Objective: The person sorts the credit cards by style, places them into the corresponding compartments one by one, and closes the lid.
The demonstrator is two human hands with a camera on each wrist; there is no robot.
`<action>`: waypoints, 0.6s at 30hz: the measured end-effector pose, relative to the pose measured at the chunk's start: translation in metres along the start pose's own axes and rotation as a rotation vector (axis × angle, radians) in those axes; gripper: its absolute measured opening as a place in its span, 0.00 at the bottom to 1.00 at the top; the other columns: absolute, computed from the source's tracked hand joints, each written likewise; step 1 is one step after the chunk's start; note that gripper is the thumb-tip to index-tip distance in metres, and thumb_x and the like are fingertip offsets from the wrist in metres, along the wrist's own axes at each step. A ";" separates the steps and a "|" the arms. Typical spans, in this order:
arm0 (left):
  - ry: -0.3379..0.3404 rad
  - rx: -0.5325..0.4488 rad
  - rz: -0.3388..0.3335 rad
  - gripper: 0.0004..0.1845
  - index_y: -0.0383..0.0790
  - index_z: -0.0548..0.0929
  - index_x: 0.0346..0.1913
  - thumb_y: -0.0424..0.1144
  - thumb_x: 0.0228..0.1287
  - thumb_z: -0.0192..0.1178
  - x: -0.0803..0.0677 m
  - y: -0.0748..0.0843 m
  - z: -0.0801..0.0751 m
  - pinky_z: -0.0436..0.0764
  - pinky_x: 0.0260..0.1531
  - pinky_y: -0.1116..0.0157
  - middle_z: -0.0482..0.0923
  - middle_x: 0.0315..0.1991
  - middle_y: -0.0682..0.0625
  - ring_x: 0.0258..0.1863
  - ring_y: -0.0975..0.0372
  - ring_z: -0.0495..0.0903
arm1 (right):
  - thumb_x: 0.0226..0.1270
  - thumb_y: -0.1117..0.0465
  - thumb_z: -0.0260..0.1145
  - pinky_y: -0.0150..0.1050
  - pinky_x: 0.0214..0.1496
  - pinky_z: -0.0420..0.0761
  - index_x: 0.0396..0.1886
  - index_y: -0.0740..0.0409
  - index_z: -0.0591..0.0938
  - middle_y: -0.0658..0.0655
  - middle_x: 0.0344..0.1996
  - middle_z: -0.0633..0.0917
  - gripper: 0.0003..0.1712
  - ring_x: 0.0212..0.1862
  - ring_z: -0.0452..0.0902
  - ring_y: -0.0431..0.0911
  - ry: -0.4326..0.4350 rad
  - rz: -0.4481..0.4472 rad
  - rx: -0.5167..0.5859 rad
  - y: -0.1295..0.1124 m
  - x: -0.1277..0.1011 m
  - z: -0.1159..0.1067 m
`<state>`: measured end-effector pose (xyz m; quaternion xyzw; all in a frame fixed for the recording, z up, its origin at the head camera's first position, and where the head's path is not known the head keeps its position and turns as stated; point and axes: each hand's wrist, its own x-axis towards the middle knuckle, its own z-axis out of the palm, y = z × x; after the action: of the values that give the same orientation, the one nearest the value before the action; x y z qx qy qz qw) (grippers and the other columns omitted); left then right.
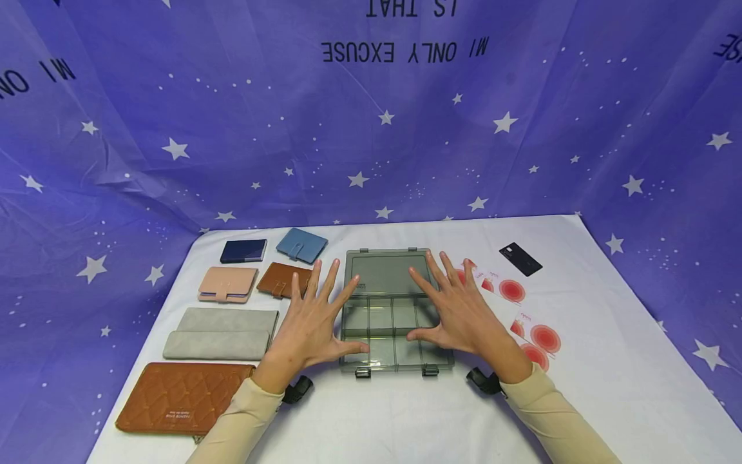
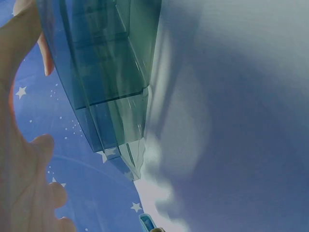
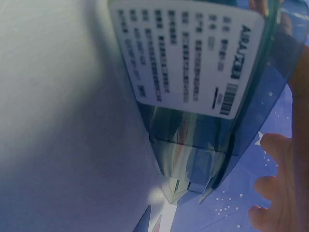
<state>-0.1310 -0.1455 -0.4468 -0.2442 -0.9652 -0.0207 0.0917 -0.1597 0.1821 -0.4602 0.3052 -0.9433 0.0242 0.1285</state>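
A smoky, see-through plastic compartment box (image 1: 382,316) lies in the middle of the white table, its lid closed and two latches along the near edge. My left hand (image 1: 312,322) hovers at its left side with fingers spread wide, the thumb over the box edge. On the other side my right hand (image 1: 466,316) is spread the same way, overlapping the right edge in the head view. Neither hand holds anything. A white printed label (image 3: 188,58) with a barcode shows on the box's side in the right wrist view.
Left of the box lie a quilted brown wallet (image 1: 185,398), a grey wallet (image 1: 223,335), a pink card holder (image 1: 228,283), a small brown one (image 1: 281,279), a blue one (image 1: 303,245) and a navy case (image 1: 243,251). Several red-and-white cards (image 1: 513,290) and a black card (image 1: 520,259) lie right.
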 end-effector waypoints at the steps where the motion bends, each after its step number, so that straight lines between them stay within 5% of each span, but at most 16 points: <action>1: 0.000 -0.001 0.001 0.69 0.59 0.55 0.88 0.89 0.46 0.61 0.000 0.000 0.000 0.50 0.74 0.24 0.43 0.89 0.40 0.86 0.38 0.38 | 0.53 0.09 0.60 0.81 0.76 0.49 0.88 0.45 0.60 0.65 0.88 0.46 0.72 0.86 0.42 0.68 0.005 -0.002 0.002 0.000 0.000 0.000; 18: -0.013 -0.050 -0.001 0.67 0.60 0.52 0.89 0.89 0.49 0.58 -0.003 -0.003 -0.007 0.46 0.74 0.24 0.38 0.89 0.40 0.87 0.39 0.36 | 0.57 0.12 0.61 0.75 0.80 0.48 0.89 0.45 0.59 0.64 0.88 0.51 0.69 0.86 0.45 0.68 0.003 0.020 0.042 0.010 -0.002 -0.010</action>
<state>-0.1290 -0.1499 -0.4409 -0.2460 -0.9650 -0.0433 0.0795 -0.1613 0.1924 -0.4511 0.2981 -0.9454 0.0456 0.1233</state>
